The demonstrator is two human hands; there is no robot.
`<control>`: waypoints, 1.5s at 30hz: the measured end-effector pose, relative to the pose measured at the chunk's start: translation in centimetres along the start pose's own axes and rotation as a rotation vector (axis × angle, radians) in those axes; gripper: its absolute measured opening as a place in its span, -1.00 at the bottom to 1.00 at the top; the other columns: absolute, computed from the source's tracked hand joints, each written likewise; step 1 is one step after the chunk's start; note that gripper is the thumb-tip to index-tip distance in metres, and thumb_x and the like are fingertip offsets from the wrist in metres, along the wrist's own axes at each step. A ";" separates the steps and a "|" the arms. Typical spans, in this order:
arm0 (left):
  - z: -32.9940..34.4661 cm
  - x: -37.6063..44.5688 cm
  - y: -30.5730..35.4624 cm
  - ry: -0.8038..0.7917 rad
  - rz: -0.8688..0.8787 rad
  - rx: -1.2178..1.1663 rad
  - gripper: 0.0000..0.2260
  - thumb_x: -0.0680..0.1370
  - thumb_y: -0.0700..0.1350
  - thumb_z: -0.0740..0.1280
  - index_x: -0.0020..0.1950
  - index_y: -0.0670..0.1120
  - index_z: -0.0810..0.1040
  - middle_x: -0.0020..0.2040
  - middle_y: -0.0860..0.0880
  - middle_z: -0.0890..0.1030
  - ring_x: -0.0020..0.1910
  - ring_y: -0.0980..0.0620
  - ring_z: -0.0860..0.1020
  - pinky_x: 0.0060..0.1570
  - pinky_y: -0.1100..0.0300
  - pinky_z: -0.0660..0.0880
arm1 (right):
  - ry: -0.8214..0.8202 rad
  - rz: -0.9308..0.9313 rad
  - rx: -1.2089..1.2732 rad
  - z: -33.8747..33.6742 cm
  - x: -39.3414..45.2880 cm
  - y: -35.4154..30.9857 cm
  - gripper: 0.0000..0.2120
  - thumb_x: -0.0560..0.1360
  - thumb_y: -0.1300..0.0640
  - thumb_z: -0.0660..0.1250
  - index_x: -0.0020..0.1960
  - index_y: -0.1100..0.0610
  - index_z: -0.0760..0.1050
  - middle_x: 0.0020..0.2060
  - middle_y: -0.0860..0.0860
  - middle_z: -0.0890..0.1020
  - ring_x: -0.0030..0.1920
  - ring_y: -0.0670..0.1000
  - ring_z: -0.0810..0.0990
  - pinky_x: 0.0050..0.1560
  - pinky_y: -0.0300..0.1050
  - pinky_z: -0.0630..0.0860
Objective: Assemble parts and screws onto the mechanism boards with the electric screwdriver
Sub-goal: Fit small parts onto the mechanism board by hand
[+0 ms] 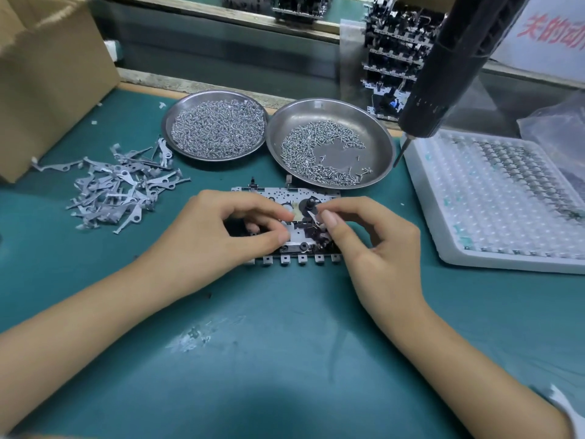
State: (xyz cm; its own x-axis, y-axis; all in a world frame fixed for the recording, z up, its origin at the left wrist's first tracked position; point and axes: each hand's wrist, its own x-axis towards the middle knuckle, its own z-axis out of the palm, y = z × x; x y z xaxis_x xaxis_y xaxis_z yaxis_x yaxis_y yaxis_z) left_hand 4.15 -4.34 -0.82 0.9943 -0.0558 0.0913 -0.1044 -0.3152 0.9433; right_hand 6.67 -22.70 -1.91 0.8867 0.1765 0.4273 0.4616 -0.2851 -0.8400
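Observation:
A metal mechanism board lies flat on the green mat in the middle of the bench. My left hand rests on its left half, fingers curled, thumb and fingertips holding the board. My right hand is over its right half and pinches a small silver lever part between thumb and forefinger, right at the black wheel. The black electric screwdriver hangs at the upper right, bit pointing down beside the right dish; neither hand touches it.
Two steel dishes of screws stand behind the board, the left dish and the right dish. A heap of grey lever parts lies at left, by a cardboard box. A white blister tray lies at right; stacked boards stand behind.

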 end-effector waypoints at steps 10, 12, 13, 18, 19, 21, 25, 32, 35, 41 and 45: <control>-0.2 0.0 0.0 0.075 0.133 0.084 -0.79 0.33 0.02 0.47 -0.04 0.13 0.65 -0.16 0.05 0.66 -0.25 0.08 0.50 -0.18 0.29 0.49 | 0.017 0.099 0.118 0.1 0.2 -0.2 -0.80 0.48 0.34 0.37 -0.13 0.04 0.60 -0.26 -0.06 0.66 -0.19 -0.10 0.62 -0.11 -0.30 0.49; -0.7 0.3 0.0 0.155 0.175 0.125 -0.85 0.42 0.01 0.42 -0.02 0.11 0.65 -0.13 0.03 0.64 -0.22 0.05 0.52 -0.17 0.33 0.47 | 0.023 0.107 0.136 0.1 0.2 -0.2 -0.78 0.48 0.35 0.37 -0.14 0.02 0.60 -0.27 -0.06 0.66 -0.19 -0.08 0.62 -0.10 -0.29 0.50; -1.0 0.5 -0.1 0.213 0.198 0.176 -0.88 0.47 0.00 0.38 -0.01 0.09 0.64 -0.13 0.04 0.64 -0.19 0.09 0.52 -0.14 0.40 0.43 | 0.025 0.108 0.139 0.1 0.2 -0.2 -0.77 0.48 0.35 0.37 -0.15 0.01 0.59 -0.28 -0.06 0.66 -0.19 -0.07 0.62 -0.09 -0.28 0.50; -3.5 2.8 -1.1 0.434 0.211 0.574 -0.81 0.58 -0.17 0.31 0.17 -0.11 0.61 -0.02 -0.05 0.56 -0.18 0.15 0.47 -0.05 0.38 0.33 | 0.034 0.119 0.155 0.0 0.3 -0.2 -0.76 0.48 0.35 0.37 -0.17 0.01 0.58 -0.28 -0.01 0.67 -0.18 -0.02 0.64 -0.10 -0.29 0.51; -4.0 3.5 -1.2 0.409 0.158 0.636 -0.77 0.58 -0.15 0.30 0.23 -0.11 0.58 0.05 -0.11 0.56 -0.13 0.06 0.49 0.00 0.28 0.35 | 0.036 0.120 0.156 0.1 0.2 -0.2 -0.77 0.48 0.35 0.37 -0.16 0.03 0.59 -0.28 0.00 0.67 -0.18 -0.02 0.63 -0.10 -0.29 0.51; -4.7 4.8 -1.4 0.323 0.048 0.787 -0.69 0.59 -0.11 0.29 0.33 -0.09 0.51 0.20 -0.19 0.54 0.06 -0.15 0.51 0.16 0.08 0.36 | 0.037 0.121 0.161 0.0 0.3 -0.2 -0.80 0.48 0.35 0.37 -0.15 0.06 0.60 -0.27 0.00 0.66 -0.19 -0.05 0.62 -0.10 -0.30 0.50; -4.8 6.8 -0.7 0.254 -0.094 0.857 -0.67 0.59 -0.07 0.30 0.34 -0.10 0.51 0.22 -0.21 0.57 0.23 -0.23 0.47 0.23 -0.01 0.39 | 0.027 0.132 0.183 -0.1 0.2 -0.2 -0.82 0.48 0.35 0.37 -0.14 0.08 0.61 -0.26 -0.01 0.67 -0.20 -0.13 0.60 -0.12 -0.38 0.46; -4.4 7.8 -0.7 0.405 -0.191 0.792 -0.84 0.53 -0.15 0.39 0.10 -0.07 0.66 0.09 -0.13 0.65 0.12 -0.17 0.55 0.09 0.12 0.42 | 0.018 0.102 0.138 0.0 0.2 -0.3 -0.72 0.47 0.33 0.39 -0.18 -0.06 0.59 -0.23 -0.05 0.67 -0.16 -0.13 0.61 -0.16 -0.27 0.51; -4.2 7.2 -1.0 0.482 -0.114 0.752 -0.91 0.51 -0.16 0.41 -0.02 -0.04 0.68 -0.04 -0.08 0.67 -0.02 -0.12 0.56 -0.08 0.16 0.39 | 0.029 0.084 0.131 0.0 0.2 -0.3 -0.68 0.46 0.34 0.40 -0.19 -0.10 0.58 -0.24 -0.06 0.67 -0.18 -0.16 0.60 -0.14 -0.36 0.47; -4.6 6.6 -1.5 0.556 0.028 0.739 -0.88 0.55 -0.12 0.36 0.03 -0.06 0.66 0.01 -0.07 0.64 0.01 -0.15 0.54 0.01 0.00 0.46 | 0.030 0.061 0.109 0.0 0.3 -0.2 -0.68 0.46 0.33 0.40 -0.18 -0.12 0.59 -0.24 -0.09 0.67 -0.18 -0.15 0.60 -0.16 -0.31 0.49; -4.7 6.2 -1.5 0.587 0.114 0.723 -0.86 0.55 -0.15 0.36 0.04 -0.13 0.67 -0.01 -0.12 0.61 -0.04 -0.15 0.52 -0.01 0.05 0.41 | 0.038 0.032 0.073 -0.1 0.3 0.2 -0.72 0.47 0.32 0.40 -0.15 -0.08 0.61 -0.24 -0.09 0.66 -0.16 -0.13 0.61 -0.18 -0.24 0.51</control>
State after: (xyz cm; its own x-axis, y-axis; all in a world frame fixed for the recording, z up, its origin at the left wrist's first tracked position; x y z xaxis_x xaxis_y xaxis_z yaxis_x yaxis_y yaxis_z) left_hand 10.58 0.19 -0.15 0.8097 0.3017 0.5033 0.0043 -0.8607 0.5091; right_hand 7.03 -22.77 -1.97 0.9022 0.1321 0.4106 0.4306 -0.2201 -0.8753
